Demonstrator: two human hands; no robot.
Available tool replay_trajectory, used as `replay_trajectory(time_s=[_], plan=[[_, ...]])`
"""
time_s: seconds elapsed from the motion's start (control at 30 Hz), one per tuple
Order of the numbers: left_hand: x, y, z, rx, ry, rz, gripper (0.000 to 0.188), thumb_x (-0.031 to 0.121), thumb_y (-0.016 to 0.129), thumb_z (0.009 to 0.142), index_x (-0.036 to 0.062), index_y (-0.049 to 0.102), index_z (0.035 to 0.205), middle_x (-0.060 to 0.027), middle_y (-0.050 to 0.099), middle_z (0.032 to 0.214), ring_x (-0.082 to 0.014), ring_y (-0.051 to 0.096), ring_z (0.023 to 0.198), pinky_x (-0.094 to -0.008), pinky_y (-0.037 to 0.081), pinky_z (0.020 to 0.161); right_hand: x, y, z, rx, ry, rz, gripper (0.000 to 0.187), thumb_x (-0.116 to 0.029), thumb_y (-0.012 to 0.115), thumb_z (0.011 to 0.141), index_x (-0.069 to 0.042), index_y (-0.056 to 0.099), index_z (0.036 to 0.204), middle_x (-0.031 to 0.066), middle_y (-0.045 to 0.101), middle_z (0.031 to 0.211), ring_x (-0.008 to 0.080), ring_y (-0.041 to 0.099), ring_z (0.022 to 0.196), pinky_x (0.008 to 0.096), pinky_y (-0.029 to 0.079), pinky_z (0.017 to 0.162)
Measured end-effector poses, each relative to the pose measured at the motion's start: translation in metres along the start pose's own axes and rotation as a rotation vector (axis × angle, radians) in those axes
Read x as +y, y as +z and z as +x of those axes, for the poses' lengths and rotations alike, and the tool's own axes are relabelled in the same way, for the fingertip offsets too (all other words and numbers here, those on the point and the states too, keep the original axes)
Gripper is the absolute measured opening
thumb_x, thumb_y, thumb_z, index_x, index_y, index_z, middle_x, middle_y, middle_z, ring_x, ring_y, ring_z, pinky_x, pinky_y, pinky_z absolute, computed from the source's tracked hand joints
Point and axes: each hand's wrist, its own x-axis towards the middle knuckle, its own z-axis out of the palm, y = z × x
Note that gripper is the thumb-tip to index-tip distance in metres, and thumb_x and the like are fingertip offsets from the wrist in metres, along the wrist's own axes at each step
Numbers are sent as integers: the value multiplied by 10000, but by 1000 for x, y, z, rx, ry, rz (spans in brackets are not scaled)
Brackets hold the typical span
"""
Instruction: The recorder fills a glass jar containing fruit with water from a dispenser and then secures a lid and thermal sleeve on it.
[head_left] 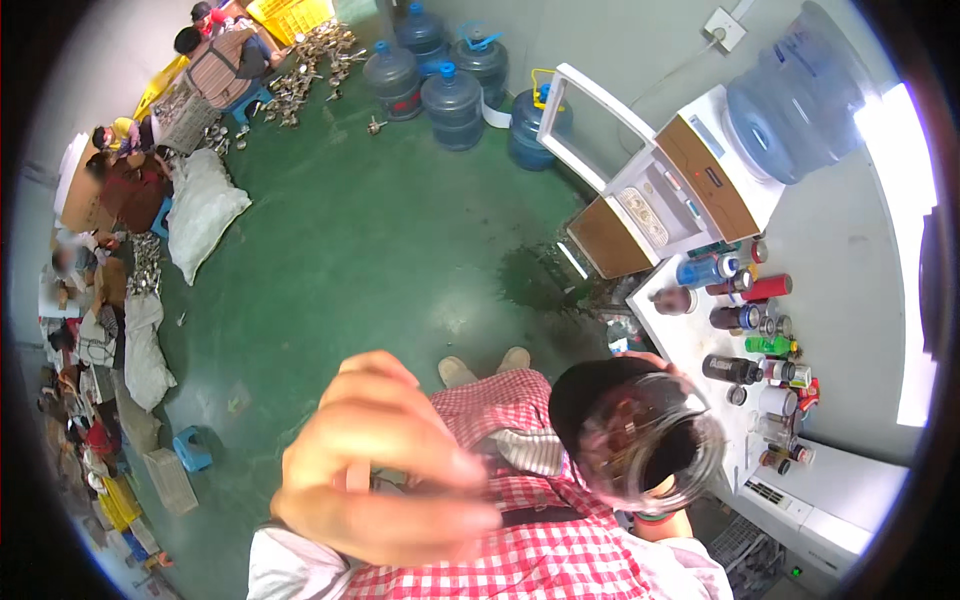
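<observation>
My right hand [664,368] is wrapped round a clear glass jar [640,440] with a black sleeve or cover [575,400]. The jar is tilted, its round rim close to the camera, and brownish bits show inside; most of that hand is hidden behind it. To the jar's left, my left hand [385,465] is raised in front of my red checked apron [500,400]. It is somewhat blurred, the fingers bent, with a gap between forefinger and thumb and nothing visible in it.
A water dispenser [700,185] with its door swung out stands ahead right, beside a white table [690,330] of bottles and cups. Large water jugs [455,105] stand at the far wall. Seated people, white sacks [200,205] and a blue stool [192,448] line the left.
</observation>
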Motion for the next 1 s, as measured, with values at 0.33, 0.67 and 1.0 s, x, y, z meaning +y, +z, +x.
replay_trajectory(time_s=[0.33,0.67,1.0], plan=[[-22,9,-48,177,-290,84,310,246,803,683,46,679,885,-121,597,983,-234,564,787,-368,422,664,24,11,15,-602,-925,-644,612,-181,648,864,-1,341,1362,382,461,1258,475,551,1087,559,445,915],[-32,7,-62,231,-358,100,160,93,724,732,36,635,851,-101,605,835,-207,566,692,-377,425,667,15,19,15,-699,-899,-654,594,-163,620,871,15,321,1352,388,451,1246,496,542,1079,585,462,868],[-45,22,-44,-3,-582,29,238,40,638,796,-26,630,1024,-187,619,1123,-279,586,1063,-386,454,935,46,-5,23,-583,-689,-382,1053,-429,864,631,-38,291,1422,276,364,1394,431,395,1288,540,365,1020]])
